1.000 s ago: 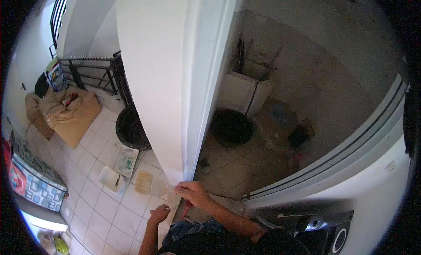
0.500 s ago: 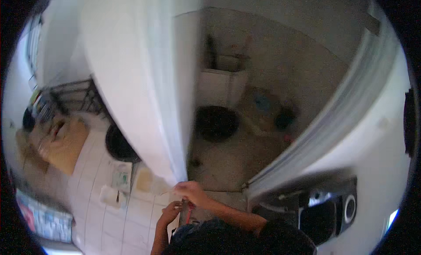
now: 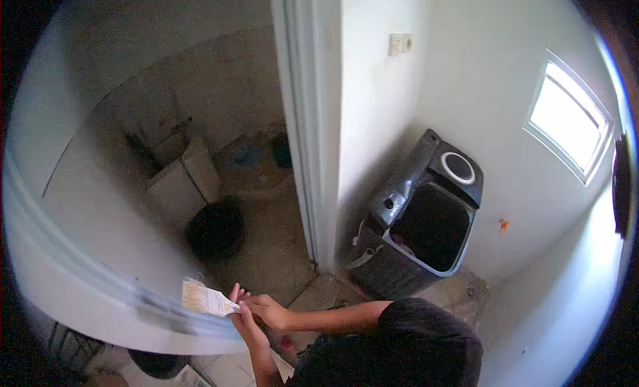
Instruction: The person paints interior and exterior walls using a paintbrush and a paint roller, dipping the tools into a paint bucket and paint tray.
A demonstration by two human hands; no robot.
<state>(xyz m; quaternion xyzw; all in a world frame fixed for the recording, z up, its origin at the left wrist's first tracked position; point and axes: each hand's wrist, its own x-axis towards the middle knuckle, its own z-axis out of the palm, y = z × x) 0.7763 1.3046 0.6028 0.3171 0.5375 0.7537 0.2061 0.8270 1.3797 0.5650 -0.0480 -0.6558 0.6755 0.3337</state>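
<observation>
Head view. The person stood at a doorway, both forearms entering from the lower edge. The left hand [image 3: 247, 324] and the right hand [image 3: 266, 310] met just in front of the body, touching each other. Between them they held a small flat packet [image 3: 202, 298], pale with a yellowish printed panel, which stuck out to the left of the hands and lay tilted, its far end slightly higher. The grip of both hands was closed, the fingers [image 3: 234, 295] pinching the packet's right edge; which hand bore more of the hold could not be told, as the fingers overlapped. The person's dark sleeve [image 3: 406, 334] filled the lower middle.

To the left of the hands a white door edge [image 3: 100, 287] swept across in a blurred curve, passing just behind the packet. Beyond it lay a dim room with a stained floor [image 3: 266, 254], where a black bucket [image 3: 214, 230] stood near a pale boxy fixture [image 3: 183, 187]; a bluish object farther back was too blurred to identify. A white door frame [image 3: 313, 134] rose through the middle, well apart from the hands.

To the right of the frame, a dark grey top-loading washing machine [image 3: 419, 220] stood against the white wall [image 3: 466, 74], its lid raised and its tub open. A light switch [image 3: 399, 44] was set high on that wall, and a bright window [image 3: 569, 117] lay at the far right.
</observation>
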